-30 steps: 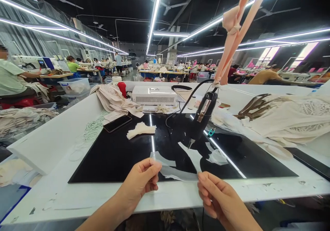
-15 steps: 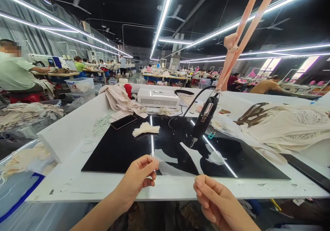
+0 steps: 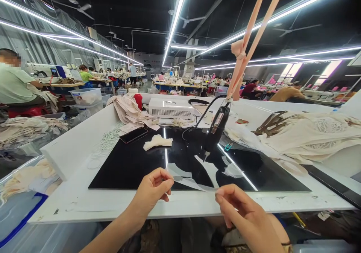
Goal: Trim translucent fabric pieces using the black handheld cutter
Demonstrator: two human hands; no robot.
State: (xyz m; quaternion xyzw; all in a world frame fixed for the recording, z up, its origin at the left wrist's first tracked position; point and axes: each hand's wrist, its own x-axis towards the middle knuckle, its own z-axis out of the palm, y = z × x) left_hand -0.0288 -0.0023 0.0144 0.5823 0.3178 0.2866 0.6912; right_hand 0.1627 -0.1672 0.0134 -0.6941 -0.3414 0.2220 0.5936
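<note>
A thin translucent strip [image 3: 194, 184] stretches between my two hands above the table's front edge. My left hand [image 3: 153, 189] pinches its left end between thumb and fingers. At the other end, my right hand [image 3: 242, 213] grips the strip with thumb and forefinger. Beyond them, thin translucent pieces [image 3: 231, 169] lie on the black glossy board [image 3: 126, 166]. A black hand-held tool [image 3: 216, 128] with a pointed metal tip hangs over the board from a knotted peach band [image 3: 239, 61]. A bunched cream cloth piece [image 3: 158, 142] rests left of it.
A phone [image 3: 134, 135], a white vented box [image 3: 170, 108] and small teal snips [image 3: 228, 147] are on the table. Cream fabric is heaped at right [image 3: 313, 136] and back left. White side walls edge the table. Other people sit at sewing machines beyond.
My right hand has turned, its fingers lifting slightly, and the strip between my hands shows more plainly. The view has shifted a little, so the hanging tool appears further left.
</note>
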